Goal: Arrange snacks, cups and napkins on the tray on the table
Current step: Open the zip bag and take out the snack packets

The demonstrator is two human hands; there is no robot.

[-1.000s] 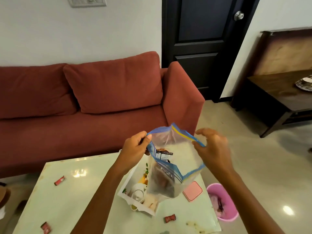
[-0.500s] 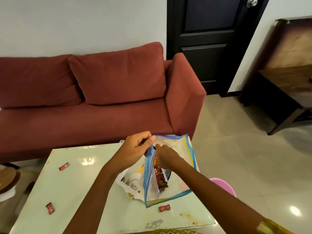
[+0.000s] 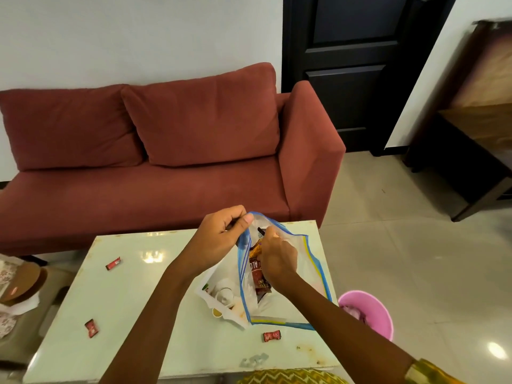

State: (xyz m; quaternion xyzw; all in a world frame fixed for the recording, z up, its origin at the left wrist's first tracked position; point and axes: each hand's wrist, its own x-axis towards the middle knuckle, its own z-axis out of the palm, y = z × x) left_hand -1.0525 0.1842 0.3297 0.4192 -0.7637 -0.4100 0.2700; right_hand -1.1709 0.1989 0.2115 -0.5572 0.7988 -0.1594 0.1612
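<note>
A: So, hands rn?

B: Left hand [image 3: 219,239] pinches the top edge of a clear zip bag [image 3: 299,275] w/ blue trim, thumb and fingers shut tight on the rim, holding it up over the surface [image 3: 133,297]. Right hand [image 3: 277,259] is down inside the bag's mouth, its grip curled closed around a red snack packet [image 3: 256,274].

A: Packet out of the bag?

B: No, it sits inside the bag, top end at the right hand's fingers. Orange bit shows just above the red, can't tell if it's the same packet or another.

A: Tray?

B: White tray [image 3: 205,293], on the surface, under the left forearm and partly behind the bag. White cup [image 3: 224,291] in it, lying tilted. Rest of the contents too hidden to tell. Bag's lower edge hangs at the tray's right side.

A: Anything loose?

B: Three small red wrapped sweets on the surface: one far left-back [image 3: 113,263], one near left [image 3: 91,328], one just below the bag's bottom edge [image 3: 271,335].

A: Around the surface?

B: Red sofa [image 3: 155,162] behind it, pink bin [image 3: 371,311] on the floor at the right, beside the surface's corner, something pink inside.
</note>
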